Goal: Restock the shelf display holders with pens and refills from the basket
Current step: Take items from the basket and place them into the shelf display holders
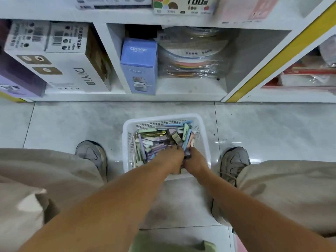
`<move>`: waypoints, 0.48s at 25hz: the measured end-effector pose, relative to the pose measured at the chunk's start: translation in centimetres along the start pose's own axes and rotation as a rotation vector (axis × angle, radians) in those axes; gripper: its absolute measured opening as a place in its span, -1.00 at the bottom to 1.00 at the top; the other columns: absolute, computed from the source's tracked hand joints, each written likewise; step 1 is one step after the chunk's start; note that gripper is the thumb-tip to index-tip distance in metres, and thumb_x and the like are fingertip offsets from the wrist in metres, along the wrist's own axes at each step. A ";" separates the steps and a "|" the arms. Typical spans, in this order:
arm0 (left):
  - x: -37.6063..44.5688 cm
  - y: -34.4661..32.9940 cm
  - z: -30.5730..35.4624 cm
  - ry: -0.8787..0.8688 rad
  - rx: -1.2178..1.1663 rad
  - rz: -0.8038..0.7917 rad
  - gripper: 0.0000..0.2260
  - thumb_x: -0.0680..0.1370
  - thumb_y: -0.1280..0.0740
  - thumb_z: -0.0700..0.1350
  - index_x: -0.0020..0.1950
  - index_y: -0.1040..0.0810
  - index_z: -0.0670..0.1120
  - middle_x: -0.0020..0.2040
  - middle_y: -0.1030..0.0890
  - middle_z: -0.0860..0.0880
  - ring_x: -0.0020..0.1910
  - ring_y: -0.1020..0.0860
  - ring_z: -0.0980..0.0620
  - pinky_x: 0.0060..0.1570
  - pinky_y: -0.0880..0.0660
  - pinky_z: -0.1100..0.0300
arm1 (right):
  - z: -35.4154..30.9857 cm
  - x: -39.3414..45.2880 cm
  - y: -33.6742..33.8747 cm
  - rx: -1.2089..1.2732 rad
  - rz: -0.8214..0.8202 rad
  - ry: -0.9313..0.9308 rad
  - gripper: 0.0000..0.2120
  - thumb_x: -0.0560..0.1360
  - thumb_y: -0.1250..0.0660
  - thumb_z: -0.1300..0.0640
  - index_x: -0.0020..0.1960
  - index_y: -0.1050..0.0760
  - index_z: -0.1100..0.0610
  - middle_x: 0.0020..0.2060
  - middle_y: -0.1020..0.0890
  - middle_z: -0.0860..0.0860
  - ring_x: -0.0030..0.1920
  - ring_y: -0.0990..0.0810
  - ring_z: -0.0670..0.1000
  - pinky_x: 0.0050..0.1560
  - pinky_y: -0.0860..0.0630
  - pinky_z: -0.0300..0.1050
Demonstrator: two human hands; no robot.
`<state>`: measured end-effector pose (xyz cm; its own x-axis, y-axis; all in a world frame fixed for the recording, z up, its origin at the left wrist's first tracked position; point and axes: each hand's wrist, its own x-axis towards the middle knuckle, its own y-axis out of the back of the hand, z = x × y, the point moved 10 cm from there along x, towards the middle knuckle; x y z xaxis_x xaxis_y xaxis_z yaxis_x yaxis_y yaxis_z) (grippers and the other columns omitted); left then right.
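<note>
Head view shows our left hand [171,157] and right hand [195,160] deep in the basket [127,135], fingers curled on pen packs [154,140]; we gather one matching bunch, aligned.

White basket [127,128], pastel boxes [154,140]

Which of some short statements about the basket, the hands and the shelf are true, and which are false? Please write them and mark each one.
1. The white basket stands on the floor between the person's two shoes. True.
2. Both hands reach into the basket. True: the left hand and the right hand are among the small packs.
3. The basket is empty. False: it holds many pastel packs.
4. The blue box lies on the floor. False: it stands upright in a shelf compartment.
5. The left hand rests on the shelf. False: it is in the basket.
</note>
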<state>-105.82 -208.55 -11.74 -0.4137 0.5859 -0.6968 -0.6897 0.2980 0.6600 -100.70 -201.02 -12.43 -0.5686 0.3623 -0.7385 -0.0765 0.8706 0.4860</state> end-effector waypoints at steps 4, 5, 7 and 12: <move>1.0 0.6 -1.5 0.084 -0.031 0.171 -0.41 0.46 -0.42 -0.12 0.39 -0.23 -0.19 0.33 -0.41 -0.24 0.30 -0.42 -0.21 0.16 -0.50 -0.08 | -1.4 -0.2 -2.2 0.273 -0.092 0.105 -0.42 0.35 -0.25 0.43 0.33 -0.40 0.09 0.10 -0.64 0.10 0.14 -0.62 0.16 0.12 -0.61 0.21; 1.0 0.8 -2.2 0.106 -0.056 0.194 -0.47 0.48 -0.40 -0.12 0.35 -0.24 -0.17 0.32 -0.42 -0.23 0.30 -0.41 -0.20 0.14 -0.50 -0.09 | -2.2 -0.2 -2.8 0.310 -0.114 0.133 -0.41 0.34 -0.24 0.46 0.32 -0.40 0.10 0.12 -0.64 0.10 0.16 -0.61 0.15 0.12 -0.61 0.21; 0.9 0.4 -3.7 0.137 -0.102 0.191 -0.49 0.48 -0.39 -0.08 0.32 -0.23 -0.11 0.29 -0.44 -0.19 0.28 -0.43 -0.20 0.07 -0.50 -0.11 | -3.8 0.0 -3.5 0.261 -0.123 0.191 -0.47 0.34 -0.21 0.48 0.26 -0.45 0.14 0.08 -0.66 0.10 0.13 -0.62 0.11 0.12 -0.61 0.15; -0.1 -0.7 -6.4 0.119 -0.183 0.136 -0.44 0.43 -0.44 -0.08 0.32 -0.26 -0.14 0.10 -0.57 -0.14 0.03 -0.57 -0.15 -0.18 -0.50 0.05 | -2.9 0.5 -1.1 0.287 0.071 0.142 -0.54 0.37 -0.21 0.46 0.02 -0.44 -0.07 -0.25 -0.69 0.14 -0.20 -0.69 0.16 -0.20 -0.68 0.10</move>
<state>-109.08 -213.67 -13.93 -0.5700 0.5150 -0.6402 -0.7144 0.0742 0.6958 -103.32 -202.78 -11.97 -0.6747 0.3930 -0.6248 0.1903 0.9105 0.3672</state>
